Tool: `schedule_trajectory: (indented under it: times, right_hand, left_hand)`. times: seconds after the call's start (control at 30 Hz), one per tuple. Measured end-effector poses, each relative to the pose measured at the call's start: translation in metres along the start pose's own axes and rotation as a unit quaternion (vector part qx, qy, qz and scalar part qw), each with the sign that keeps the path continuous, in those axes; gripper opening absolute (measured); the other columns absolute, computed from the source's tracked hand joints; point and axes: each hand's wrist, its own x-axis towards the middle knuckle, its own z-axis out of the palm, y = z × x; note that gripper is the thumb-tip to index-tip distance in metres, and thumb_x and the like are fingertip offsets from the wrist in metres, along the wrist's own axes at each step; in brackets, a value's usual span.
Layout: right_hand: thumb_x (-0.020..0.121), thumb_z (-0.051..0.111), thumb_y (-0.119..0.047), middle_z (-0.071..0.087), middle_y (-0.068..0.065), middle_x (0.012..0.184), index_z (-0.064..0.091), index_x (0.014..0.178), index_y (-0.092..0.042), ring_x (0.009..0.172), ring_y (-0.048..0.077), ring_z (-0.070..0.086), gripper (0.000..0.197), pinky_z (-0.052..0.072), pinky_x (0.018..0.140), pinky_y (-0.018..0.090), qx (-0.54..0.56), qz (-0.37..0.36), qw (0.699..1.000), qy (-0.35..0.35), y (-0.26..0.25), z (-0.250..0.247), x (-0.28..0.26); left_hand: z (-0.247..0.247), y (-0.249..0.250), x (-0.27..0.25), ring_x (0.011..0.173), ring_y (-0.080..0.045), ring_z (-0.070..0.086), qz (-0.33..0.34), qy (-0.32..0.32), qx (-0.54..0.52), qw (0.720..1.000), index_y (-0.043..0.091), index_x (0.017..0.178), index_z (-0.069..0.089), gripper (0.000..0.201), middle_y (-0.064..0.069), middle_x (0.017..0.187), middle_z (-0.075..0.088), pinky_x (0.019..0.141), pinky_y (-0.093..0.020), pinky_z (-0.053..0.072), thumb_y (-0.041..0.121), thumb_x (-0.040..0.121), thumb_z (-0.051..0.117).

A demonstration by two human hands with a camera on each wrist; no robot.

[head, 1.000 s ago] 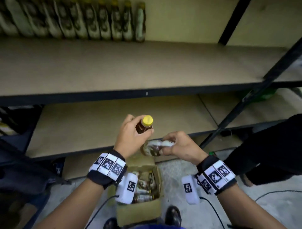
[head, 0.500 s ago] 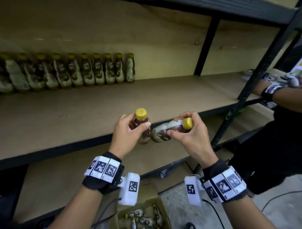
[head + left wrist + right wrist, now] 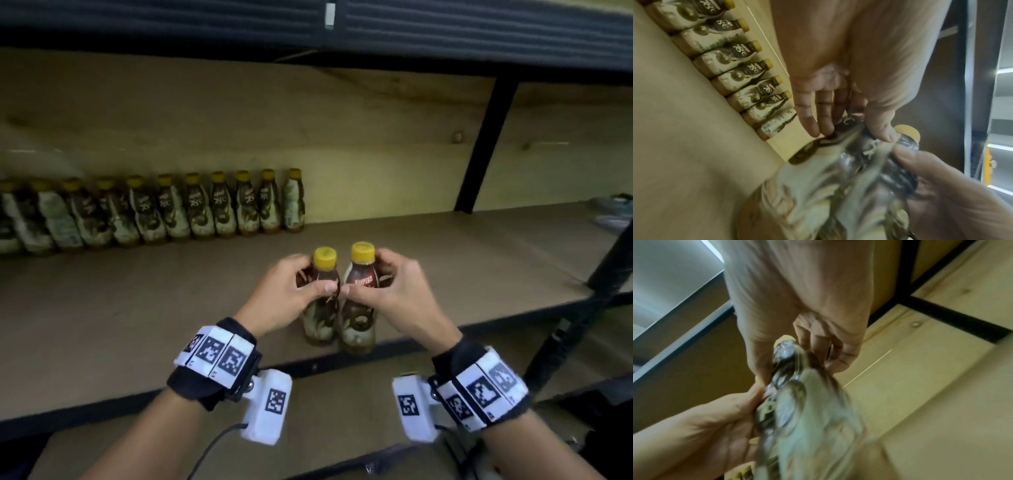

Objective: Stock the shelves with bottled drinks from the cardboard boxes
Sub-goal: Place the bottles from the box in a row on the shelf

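Note:
Two brown drink bottles with yellow caps stand side by side near the front edge of the wooden shelf (image 3: 137,308). My left hand (image 3: 291,291) grips the left bottle (image 3: 320,318) round its upper body. Beside it, the right bottle (image 3: 359,322) is gripped the same way by my right hand (image 3: 387,291). Both bottles are upright, and whether their bases touch the board I cannot tell. In the left wrist view the left bottle (image 3: 818,186) is blurred close to the lens. The right bottle (image 3: 807,418) is equally blurred in the right wrist view. The cardboard box is out of view.
A row of several like bottles (image 3: 191,209) lines the shelf's back wall on the left, ending near the middle. A black upright post (image 3: 486,147) stands at the back right. Another post (image 3: 613,260) is at the front right. A dark shelf beam (image 3: 445,31) runs overhead.
Both hands rose from the box to the shelf. The right bottle turned from lying sideways to upright, and both bottles now stand together near the shelf's front edge.

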Motion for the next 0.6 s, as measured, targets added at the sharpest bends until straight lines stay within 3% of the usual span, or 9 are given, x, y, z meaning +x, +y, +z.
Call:
schedule_trajectory:
  times: [0.1,0.27,0.33,0.4,0.47,0.53,0.6]
  right_hand:
    - [0.070,0.086,-0.017,0.073,-0.003,0.090,0.066,0.097,-0.017,0.081,0.007,0.069,0.034,0.058,0.076,0.028,-0.089,-0.018,0.991,-0.102,0.009,-0.041,0.054]
    - [0.067,0.087,-0.027,0.073,-0.008,0.091,0.065,0.094,-0.024,0.084,0.004,0.067,0.035,0.056,0.079,0.030,-0.181,-0.042,0.964,-0.189,0.045,-0.092,0.147]
    - [0.069,0.085,-0.026,0.071,-0.008,0.095,0.062,0.097,-0.024,0.089,0.004,0.066,0.036,0.054,0.082,0.028,-0.198,-0.019,0.954,-0.223,0.061,-0.100,0.180]
    - [0.072,0.084,-0.022,0.070,-0.006,0.098,0.062,0.098,-0.020,0.092,0.006,0.065,0.034,0.053,0.087,0.030,-0.178,-0.007,0.953,-0.245,0.076,-0.101,0.213]
    - [0.073,0.083,-0.020,0.069,-0.005,0.099,0.061,0.098,-0.018,0.094,0.010,0.065,0.034,0.053,0.089,0.034,-0.168,-0.025,0.952,-0.256,0.087,-0.095,0.241]
    - [0.074,0.083,-0.022,0.066,-0.003,0.100,0.058,0.098,-0.020,0.094,0.014,0.063,0.035,0.052,0.086,0.033,-0.185,-0.046,0.949,-0.251,0.096,-0.083,0.265]
    - [0.076,0.081,-0.023,0.063,-0.004,0.104,0.054,0.104,-0.023,0.097,0.016,0.060,0.039,0.048,0.079,0.027,-0.194,-0.052,0.951,-0.236,0.104,-0.070,0.288]
  left_hand:
    - [0.001,-0.009,0.043,0.077,0.002,0.061,-0.035,-0.034,0.008,0.999,0.019,0.098,0.069,0.018,0.007,0.089,0.070,0.070,-0.018,0.045,0.028,0.083,0.072]
    - [0.016,-0.029,0.125,0.098,-0.002,0.062,-0.100,0.005,0.038,0.994,0.030,0.104,0.062,0.024,0.014,0.103,0.068,0.092,-0.029,0.049,0.026,0.083,0.072]
    - [0.021,-0.042,0.158,0.095,0.000,0.061,-0.132,0.020,0.052,0.990,0.027,0.103,0.060,0.021,0.016,0.101,0.066,0.092,-0.028,0.049,0.026,0.084,0.071]
    - [0.026,-0.056,0.192,0.095,-0.009,0.064,-0.132,0.050,0.101,0.985,0.020,0.102,0.063,0.025,0.008,0.100,0.069,0.091,-0.036,0.050,0.030,0.081,0.071]
    - [0.030,-0.065,0.221,0.096,-0.014,0.062,-0.142,0.063,0.178,0.972,0.016,0.106,0.061,0.028,0.004,0.102,0.067,0.087,-0.030,0.047,0.031,0.083,0.069]
    - [0.033,-0.070,0.246,0.095,-0.021,0.060,-0.151,0.079,0.230,0.958,0.012,0.103,0.060,0.024,-0.003,0.100,0.064,0.078,-0.028,0.042,0.029,0.087,0.065]
    - [0.034,-0.073,0.268,0.095,-0.029,0.059,-0.162,0.093,0.258,0.948,0.013,0.089,0.053,0.016,-0.008,0.096,0.062,0.073,-0.030,0.039,0.026,0.089,0.061]
